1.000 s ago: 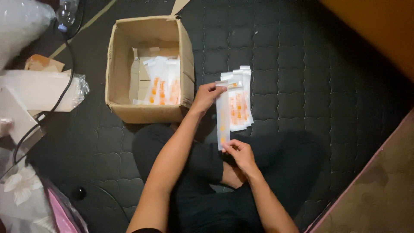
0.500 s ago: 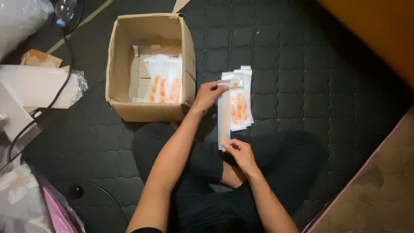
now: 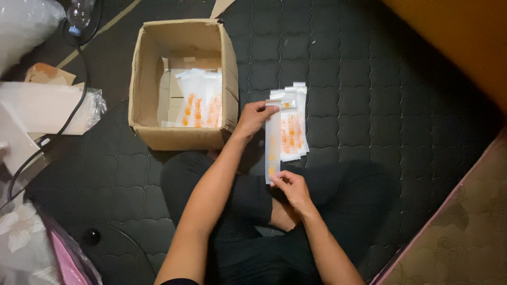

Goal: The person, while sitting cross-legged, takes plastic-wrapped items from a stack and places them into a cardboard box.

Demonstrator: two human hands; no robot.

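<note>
While one long clear plastic packet with orange print (image 3: 272,142) is pinched endwise, top by left hand (image 3: 254,117), bottom by right hand (image 3: 291,189), roughly five matching packets (image 3: 293,122) are fanned just beside it; one open brown cardboard box (image 3: 182,84) holds more

We are in a home, likely a bedroom, doing packing work on the floor. We sit cross-legged on a dark quilted mattress (image 3: 380,79). Beside it lies a patterned carpet (image 3: 465,237). Around us are an open cardboard box (image 3: 182,134), a black cable (image 3: 63,126), a plastic bottle (image 3: 79,13) and floral fabric (image 3: 18,227).
</note>
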